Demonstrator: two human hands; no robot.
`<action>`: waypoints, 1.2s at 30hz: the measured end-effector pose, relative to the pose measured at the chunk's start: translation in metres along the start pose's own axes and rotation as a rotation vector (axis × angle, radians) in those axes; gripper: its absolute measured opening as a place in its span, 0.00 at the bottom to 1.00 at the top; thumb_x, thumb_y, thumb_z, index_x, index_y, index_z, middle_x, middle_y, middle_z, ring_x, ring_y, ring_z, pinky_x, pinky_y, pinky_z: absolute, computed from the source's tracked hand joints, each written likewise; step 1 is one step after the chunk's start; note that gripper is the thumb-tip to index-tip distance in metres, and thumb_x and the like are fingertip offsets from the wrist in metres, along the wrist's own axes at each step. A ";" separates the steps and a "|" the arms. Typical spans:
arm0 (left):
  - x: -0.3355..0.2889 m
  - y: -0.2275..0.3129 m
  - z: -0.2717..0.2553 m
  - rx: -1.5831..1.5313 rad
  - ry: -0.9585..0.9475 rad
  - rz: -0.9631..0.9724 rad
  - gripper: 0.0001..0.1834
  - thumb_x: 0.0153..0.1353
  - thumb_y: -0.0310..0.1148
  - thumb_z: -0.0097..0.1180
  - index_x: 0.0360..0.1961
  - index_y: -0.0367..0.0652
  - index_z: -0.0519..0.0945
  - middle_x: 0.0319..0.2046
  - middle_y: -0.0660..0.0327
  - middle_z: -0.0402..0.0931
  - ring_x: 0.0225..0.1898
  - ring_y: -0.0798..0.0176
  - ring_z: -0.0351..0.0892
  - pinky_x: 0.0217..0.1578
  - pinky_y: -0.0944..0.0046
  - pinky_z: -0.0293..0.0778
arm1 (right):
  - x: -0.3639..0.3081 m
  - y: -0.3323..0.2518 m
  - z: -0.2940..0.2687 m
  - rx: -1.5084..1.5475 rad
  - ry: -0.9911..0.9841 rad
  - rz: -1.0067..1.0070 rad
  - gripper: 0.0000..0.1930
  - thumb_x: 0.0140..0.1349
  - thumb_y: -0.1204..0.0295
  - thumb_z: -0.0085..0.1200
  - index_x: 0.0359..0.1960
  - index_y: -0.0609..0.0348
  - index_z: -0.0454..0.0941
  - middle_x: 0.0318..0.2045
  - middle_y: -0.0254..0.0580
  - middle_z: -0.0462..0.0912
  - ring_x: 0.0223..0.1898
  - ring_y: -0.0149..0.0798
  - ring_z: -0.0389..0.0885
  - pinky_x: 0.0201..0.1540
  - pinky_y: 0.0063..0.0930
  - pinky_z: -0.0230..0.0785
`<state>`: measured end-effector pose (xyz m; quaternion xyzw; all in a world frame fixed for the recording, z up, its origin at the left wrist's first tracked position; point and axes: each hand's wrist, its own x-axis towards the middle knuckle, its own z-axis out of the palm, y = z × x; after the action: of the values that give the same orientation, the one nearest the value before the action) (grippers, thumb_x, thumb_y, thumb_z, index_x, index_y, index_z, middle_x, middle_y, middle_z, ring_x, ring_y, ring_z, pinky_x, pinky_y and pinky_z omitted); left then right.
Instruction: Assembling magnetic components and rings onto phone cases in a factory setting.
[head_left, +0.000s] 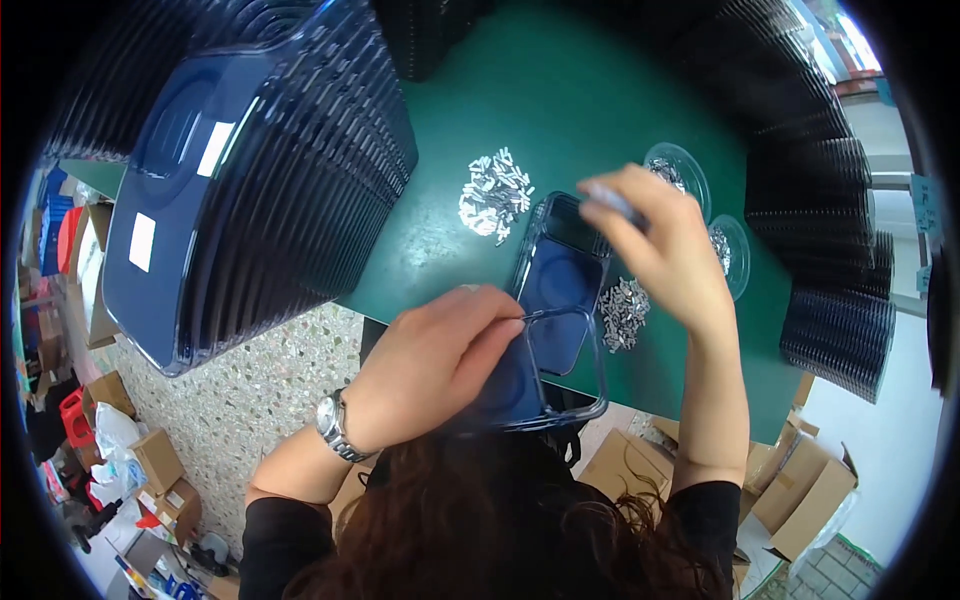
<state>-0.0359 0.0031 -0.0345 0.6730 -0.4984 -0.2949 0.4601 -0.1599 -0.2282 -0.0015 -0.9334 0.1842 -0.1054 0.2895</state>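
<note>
My left hand (430, 360) pinches the rim of a clear, dark-blue plastic tray (500, 385) at the table's near edge. Beyond it, another compartmented section of the same blue plastic (562, 275) lies on the table; whether it is a separate tray I cannot tell. Above its far right corner hovers my right hand (665, 245), fingers closed round a small greyish object that motion blurs. Left of the plastic lies a pile of small white pieces (495, 197). To its right, below my right hand, is a heap of small silvery pieces (623, 315).
A tall stack of blue trays (190, 230) leans at the left of the green table (540, 80). More dark stacks (840, 335) line the right side. Round clear dishes (740, 265) hold silvery pieces. Cardboard boxes (805, 490) stand on the floor.
</note>
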 end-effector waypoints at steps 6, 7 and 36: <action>-0.015 -0.012 -0.009 0.033 0.050 -0.138 0.06 0.70 0.28 0.63 0.45 0.40 0.85 0.36 0.55 0.85 0.37 0.51 0.85 0.39 0.58 0.78 | 0.072 0.028 0.046 -0.370 -0.254 0.157 0.12 0.62 0.68 0.64 0.43 0.62 0.88 0.38 0.54 0.89 0.44 0.57 0.87 0.49 0.46 0.77; -0.018 -0.015 -0.008 0.055 0.059 -0.135 0.06 0.70 0.29 0.64 0.45 0.40 0.85 0.36 0.55 0.85 0.37 0.51 0.85 0.39 0.58 0.78 | 0.078 0.026 0.049 -0.406 -0.322 0.210 0.12 0.60 0.68 0.64 0.43 0.61 0.88 0.38 0.54 0.89 0.45 0.59 0.87 0.51 0.48 0.78; 0.022 -0.007 0.005 0.074 0.014 -0.013 0.05 0.70 0.26 0.54 0.42 0.35 0.76 0.35 0.43 0.81 0.40 0.35 0.81 0.41 0.41 0.74 | -0.018 -0.032 0.019 -0.371 -0.147 -0.551 0.08 0.53 0.75 0.60 0.33 0.57 0.75 0.32 0.36 0.73 0.38 0.41 0.76 0.36 0.35 0.76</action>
<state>-0.0304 -0.0187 -0.0415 0.6946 -0.5015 -0.2746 0.4366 -0.1612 -0.1871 0.0001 -0.9899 -0.0801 -0.0769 0.0880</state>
